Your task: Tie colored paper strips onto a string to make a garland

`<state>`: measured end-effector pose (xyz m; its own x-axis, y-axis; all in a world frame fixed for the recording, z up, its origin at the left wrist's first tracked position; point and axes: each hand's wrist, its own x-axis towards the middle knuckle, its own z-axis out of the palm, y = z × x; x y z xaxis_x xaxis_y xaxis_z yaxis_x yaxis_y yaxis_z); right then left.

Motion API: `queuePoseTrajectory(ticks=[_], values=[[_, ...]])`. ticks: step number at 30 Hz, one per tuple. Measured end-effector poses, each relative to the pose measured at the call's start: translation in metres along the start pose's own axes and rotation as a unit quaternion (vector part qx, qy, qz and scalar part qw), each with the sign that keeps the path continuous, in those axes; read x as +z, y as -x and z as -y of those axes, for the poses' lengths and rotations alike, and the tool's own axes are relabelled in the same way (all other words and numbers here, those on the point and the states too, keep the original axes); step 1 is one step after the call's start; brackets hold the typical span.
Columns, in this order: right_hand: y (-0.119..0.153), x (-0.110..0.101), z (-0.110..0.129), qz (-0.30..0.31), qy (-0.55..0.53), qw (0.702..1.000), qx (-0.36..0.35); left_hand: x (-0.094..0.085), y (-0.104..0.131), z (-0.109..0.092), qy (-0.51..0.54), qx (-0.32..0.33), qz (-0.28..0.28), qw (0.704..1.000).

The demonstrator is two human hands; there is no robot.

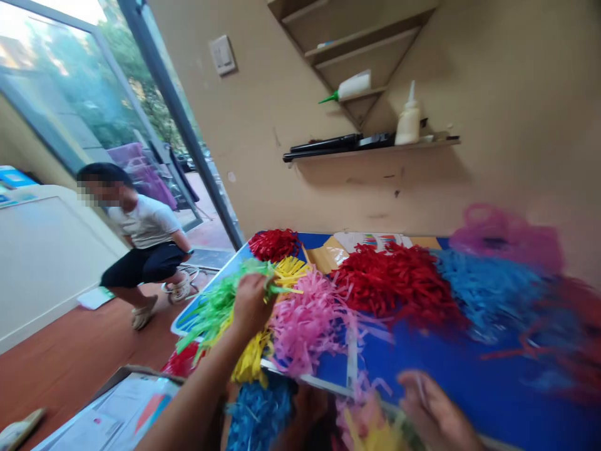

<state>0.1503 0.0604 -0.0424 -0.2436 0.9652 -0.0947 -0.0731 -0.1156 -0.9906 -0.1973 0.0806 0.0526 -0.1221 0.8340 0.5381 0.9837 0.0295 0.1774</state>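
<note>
My left hand [253, 304] is closed on green streamers [213, 300] at the left end of the blue table, beside yellow streamers [253, 357] and a pink pile [307, 319]. Near the table's front edge is my right hand [434, 407], blurred by motion, its fingers bent; whether it holds anything is unclear. Just left of it, low in view, hang pink and yellow strips [370, 423]. Blue streamers [263, 410] lie below the table edge, near my lap.
Red streamers [399, 282], blue streamers [488, 291] and a pink bag [507, 238] line the table's back. A shelf [375, 150] with glue bottles is on the wall. A box of papers [107, 413] stands lower left. Further left, a person [145, 225] sits by the door.
</note>
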Motion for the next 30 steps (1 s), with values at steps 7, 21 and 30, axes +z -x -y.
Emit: queuePoseTrajectory(ticks=[7,21,30], values=[[-0.013,0.015,0.046,0.075,0.091,0.981,-0.154,0.019,0.074,-0.135,0.255,0.152,0.228,0.927],[0.017,-0.011,0.034,-0.034,0.039,0.993,-0.109,0.062,0.119,-0.216,0.544,-0.140,0.097,0.822],[0.012,-0.021,0.030,-0.010,0.021,0.995,-0.094,0.065,0.126,-0.207,0.593,-0.201,0.160,0.764]])
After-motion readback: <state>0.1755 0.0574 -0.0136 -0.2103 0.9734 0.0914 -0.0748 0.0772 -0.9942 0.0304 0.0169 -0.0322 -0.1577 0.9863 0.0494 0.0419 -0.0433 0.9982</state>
